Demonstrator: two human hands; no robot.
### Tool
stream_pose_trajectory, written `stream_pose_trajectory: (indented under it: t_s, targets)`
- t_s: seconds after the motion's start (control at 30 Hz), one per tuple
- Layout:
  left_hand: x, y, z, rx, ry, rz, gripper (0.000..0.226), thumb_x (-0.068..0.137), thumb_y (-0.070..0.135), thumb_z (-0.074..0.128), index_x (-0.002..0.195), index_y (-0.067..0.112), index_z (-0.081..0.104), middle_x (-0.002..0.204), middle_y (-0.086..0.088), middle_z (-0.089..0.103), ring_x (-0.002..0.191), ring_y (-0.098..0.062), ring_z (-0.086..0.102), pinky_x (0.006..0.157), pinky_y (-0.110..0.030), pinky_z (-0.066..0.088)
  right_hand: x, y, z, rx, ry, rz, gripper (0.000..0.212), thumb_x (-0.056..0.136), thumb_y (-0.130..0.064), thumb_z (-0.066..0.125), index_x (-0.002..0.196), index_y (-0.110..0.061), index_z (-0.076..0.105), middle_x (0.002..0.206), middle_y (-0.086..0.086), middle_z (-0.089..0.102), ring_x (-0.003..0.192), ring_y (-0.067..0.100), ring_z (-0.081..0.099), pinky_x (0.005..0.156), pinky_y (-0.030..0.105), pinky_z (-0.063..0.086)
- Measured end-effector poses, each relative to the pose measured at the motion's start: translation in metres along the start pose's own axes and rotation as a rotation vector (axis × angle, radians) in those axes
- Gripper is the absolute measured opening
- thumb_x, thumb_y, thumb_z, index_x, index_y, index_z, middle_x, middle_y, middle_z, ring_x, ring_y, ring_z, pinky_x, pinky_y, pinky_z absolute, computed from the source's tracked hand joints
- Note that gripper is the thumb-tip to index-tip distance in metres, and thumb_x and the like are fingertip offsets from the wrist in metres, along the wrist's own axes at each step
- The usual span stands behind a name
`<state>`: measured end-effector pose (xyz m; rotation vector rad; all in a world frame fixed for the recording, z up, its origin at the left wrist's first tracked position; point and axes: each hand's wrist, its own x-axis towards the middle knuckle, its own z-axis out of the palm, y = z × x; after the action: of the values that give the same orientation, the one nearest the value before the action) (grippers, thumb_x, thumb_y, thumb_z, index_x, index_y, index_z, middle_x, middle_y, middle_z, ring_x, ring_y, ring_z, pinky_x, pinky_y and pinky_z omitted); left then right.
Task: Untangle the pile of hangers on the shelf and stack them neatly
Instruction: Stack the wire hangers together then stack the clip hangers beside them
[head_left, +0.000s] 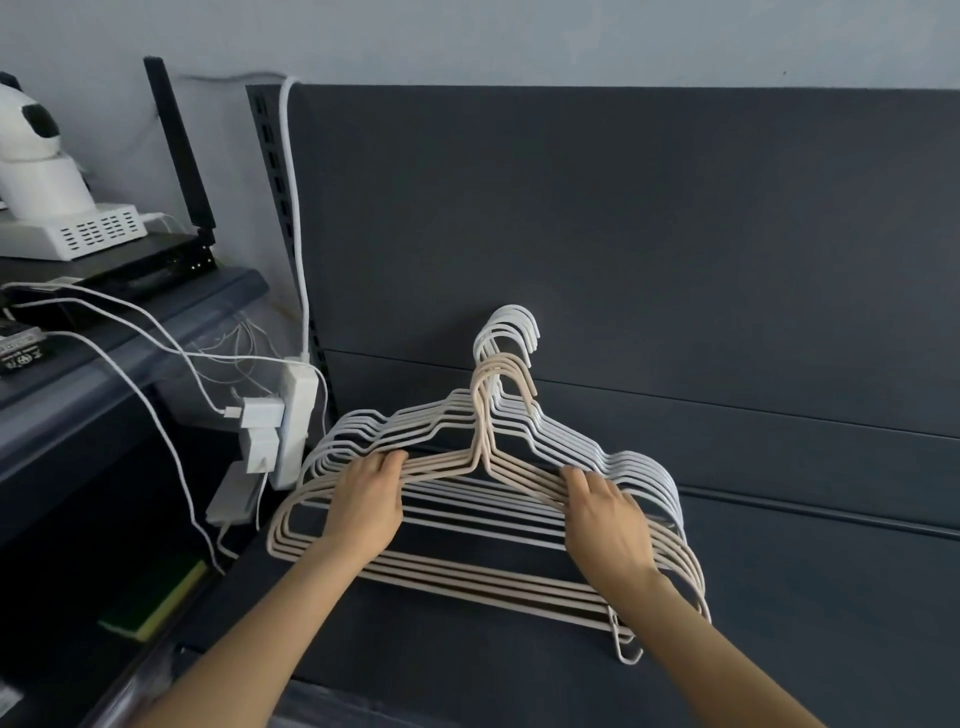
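A stack of thin hangers lies on the dark grey shelf (805, 597), hooks pointing toward the back panel. Several beige hangers (467, 577) sit on top and nearer to me; several white hangers (566, 441) lie beneath and behind them. Their shapes are lined up, the hooks nested. My left hand (366, 501) rests on the left shoulder of the stack, fingers curled over the beige wires. My right hand (605, 514) lies on the right shoulder, fingers curled over the wires there. One white hanger end sticks out at the front right (626, 652).
A white power strip (293, 415) with plugged adapters and cables hangs just left of the stack. On a higher shelf to the left stand a white camera device (41, 156) and a black router (156, 260). A green-yellow sponge (156, 603) lies below left.
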<state>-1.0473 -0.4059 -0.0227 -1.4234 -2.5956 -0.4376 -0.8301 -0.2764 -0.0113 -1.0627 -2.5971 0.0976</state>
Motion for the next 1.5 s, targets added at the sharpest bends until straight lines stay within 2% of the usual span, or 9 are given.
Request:
stream_pose_trajectory:
  t_s: [0.4,0.5,0.6,0.7,0.83,0.97,1.03,1.13,1.5]
  targets:
    - [-0.015,0.012,-0.012,0.045,0.020,-0.012,0.051,0.088,0.019,0.055,0.136,0.010,0.040,0.132,-0.012,0.049,0.125,-0.029,0.043,0.108,-0.039,0.034,-0.016,0.005,-0.015,-0.025,-0.066,-0.035,0.046,0.084,-0.010,0.051,0.130,-0.012,0.043,0.115,0.006,0.056,0.102,0.027,0.055,0.090,0.035,0.043]
    - [-0.031,0.026,-0.021,0.040,0.066,0.034,0.050,0.075,0.016,0.071,0.121,0.007,0.054,0.116,-0.015,0.059,0.108,-0.033,0.056,0.094,-0.043,0.046,-0.025,0.012,-0.024,-0.012,-0.047,-0.029,0.047,0.082,-0.012,0.053,0.128,-0.012,0.044,0.116,0.007,0.054,0.100,0.029,0.056,0.090,0.037,0.045]
    - [-0.052,0.047,-0.031,0.031,0.073,0.079,0.042,0.068,0.017,0.077,0.106,0.010,0.061,0.098,-0.009,0.064,0.091,-0.028,0.062,0.080,-0.038,0.053,-0.042,0.021,-0.031,-0.025,0.021,-0.039,0.049,0.067,-0.019,0.071,0.114,-0.012,0.057,0.099,0.003,0.063,0.085,0.025,0.064,0.077,0.036,0.054]
    - [-0.071,0.075,-0.035,-0.047,-0.033,0.096,0.031,0.083,0.025,0.063,0.111,0.014,0.056,0.106,-0.003,0.061,0.101,-0.021,0.057,0.088,-0.033,0.046,-0.070,0.033,-0.040,-0.052,0.041,-0.025,0.053,0.048,-0.027,0.083,0.098,-0.018,0.065,0.082,-0.004,0.065,0.069,0.016,0.065,0.060,0.027,0.054]
    - [-0.084,0.117,-0.031,-0.109,-0.097,0.162,0.031,0.092,0.033,0.049,0.120,0.020,0.047,0.119,0.005,0.053,0.113,-0.013,0.048,0.094,-0.024,0.038,-0.110,0.062,-0.045,-0.058,0.004,0.038,0.051,0.049,-0.031,0.082,0.095,-0.021,0.063,0.080,-0.005,0.065,0.065,0.014,0.064,0.056,0.025,0.052]
    - [-0.094,0.173,-0.025,-0.122,-0.139,0.224,0.030,0.093,0.033,0.048,0.120,0.020,0.046,0.122,0.007,0.053,0.114,-0.012,0.048,0.096,-0.024,0.039,-0.146,0.101,-0.060,-0.058,-0.012,0.104,0.054,0.053,-0.035,0.083,0.101,-0.018,0.064,0.085,-0.004,0.067,0.070,0.015,0.066,0.058,0.026,0.053]
    - [-0.099,0.206,-0.021,-0.136,-0.153,0.255,0.029,0.092,0.032,0.049,0.118,0.020,0.048,0.121,0.006,0.054,0.113,-0.013,0.048,0.096,-0.027,0.039,-0.164,0.122,-0.077,-0.041,-0.055,0.153,0.054,0.070,-0.038,0.072,0.117,-0.015,0.058,0.103,0.000,0.064,0.089,0.019,0.064,0.074,0.030,0.052]
    - [-0.108,0.258,-0.015,-0.132,-0.172,0.313,0.026,0.091,0.031,0.050,0.114,0.019,0.049,0.119,0.005,0.056,0.112,-0.017,0.049,0.093,-0.030,0.040,-0.189,0.159,-0.098,-0.002,-0.099,0.186,0.053,0.091,-0.038,0.046,0.138,-0.017,0.033,0.129,0.001,0.047,0.117,0.022,0.047,0.097,0.030,0.037]
    - [-0.160,0.442,0.012,-0.168,-0.286,0.428,0.033,0.093,0.031,0.046,0.124,0.019,0.044,0.126,0.005,0.053,0.116,-0.018,0.046,0.097,-0.030,0.039,-0.285,0.305,-0.158,-0.009,-0.118,0.330,0.052,0.093,-0.037,0.045,0.139,-0.017,0.030,0.135,0.003,0.044,0.124,0.023,0.042,0.099,0.033,0.036]
